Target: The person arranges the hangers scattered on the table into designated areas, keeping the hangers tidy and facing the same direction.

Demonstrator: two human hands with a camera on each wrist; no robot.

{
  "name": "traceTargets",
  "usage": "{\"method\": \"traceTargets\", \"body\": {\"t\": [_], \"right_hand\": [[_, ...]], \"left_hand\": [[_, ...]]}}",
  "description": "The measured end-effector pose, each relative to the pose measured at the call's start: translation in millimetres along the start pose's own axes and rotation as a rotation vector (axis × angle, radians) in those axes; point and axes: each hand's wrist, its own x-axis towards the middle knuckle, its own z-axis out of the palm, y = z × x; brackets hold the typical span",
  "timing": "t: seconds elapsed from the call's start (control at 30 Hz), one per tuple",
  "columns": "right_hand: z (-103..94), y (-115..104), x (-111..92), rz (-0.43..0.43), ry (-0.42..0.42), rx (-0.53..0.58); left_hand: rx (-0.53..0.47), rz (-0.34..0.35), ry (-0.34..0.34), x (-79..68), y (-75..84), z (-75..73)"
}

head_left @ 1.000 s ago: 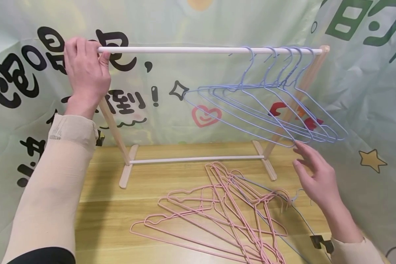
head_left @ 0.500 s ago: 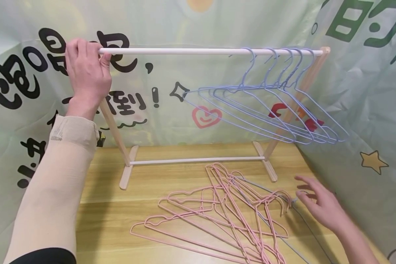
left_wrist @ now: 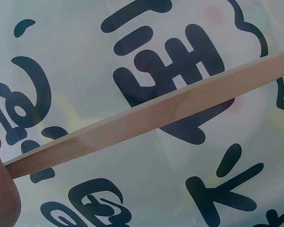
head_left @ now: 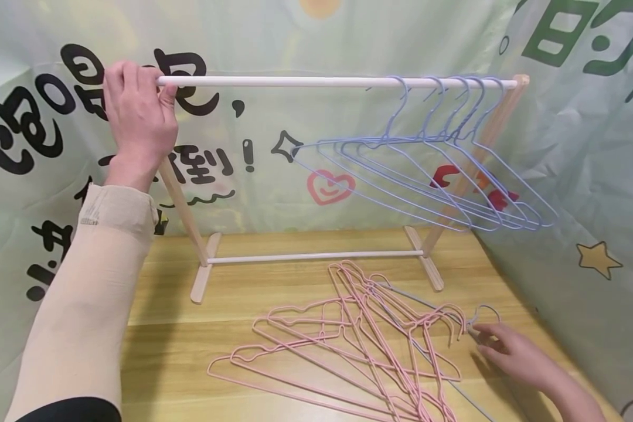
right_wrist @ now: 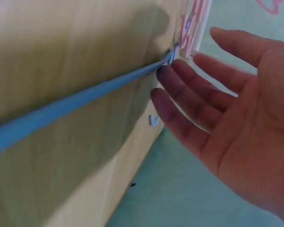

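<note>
My left hand [head_left: 139, 117] grips the top left corner of a small wooden clothes rack [head_left: 181, 205], its fingers over the end of the white rail [head_left: 274, 81]. Several blue hangers [head_left: 401, 149] hang from the rail's right part. Low on the right, my right hand [head_left: 522, 354] is beside a blue hanger [head_left: 470, 398] lying on the table, fingertips right at its neck. In the right wrist view that hand's fingers [right_wrist: 189, 101] are loosely bent with the palm showing, next to the hanger's blue wire [right_wrist: 85, 97]. Several pink hangers [head_left: 343, 346] lie tangled over the blue one.
The rack's feet [head_left: 424, 264] stand on the wooden table [head_left: 169, 351], joined by a lower white bar [head_left: 316, 255]. Printed cloth [head_left: 274, 35] hangs behind and along both sides. The left wrist view shows the rack's wooden upright [left_wrist: 146, 113] against it.
My right hand has moved down from the lower edge of the hanging blue hangers to the blue hanger on the table. My left hand stays on the rack's corner.
</note>
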Motion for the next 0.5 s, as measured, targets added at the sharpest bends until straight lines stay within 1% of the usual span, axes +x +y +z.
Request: {"method": "traceTargets", "body": {"t": [0.17,0.27,0.4,0.5], "right_hand": [[-2.4,4.9,-0.2,0.043,-0.077,-0.032],[-1.7,7.8,0.2,0.056,-0.092,-0.063],[1.0,11.8,1.6,0.069,-0.089,-0.109],[1.4,11.9,3.3,0.081,-0.094,-0.111]], "left_hand": [[-0.005,0.004,0.014,0.6,0.3,0.5],[-0.001,0.003,0.016,0.7,-0.6,0.5],[0.000,0.004,0.010,0.3,-0.8,0.2],[0.000,0.004,0.009,0.2,-0.7,0.3]]}}
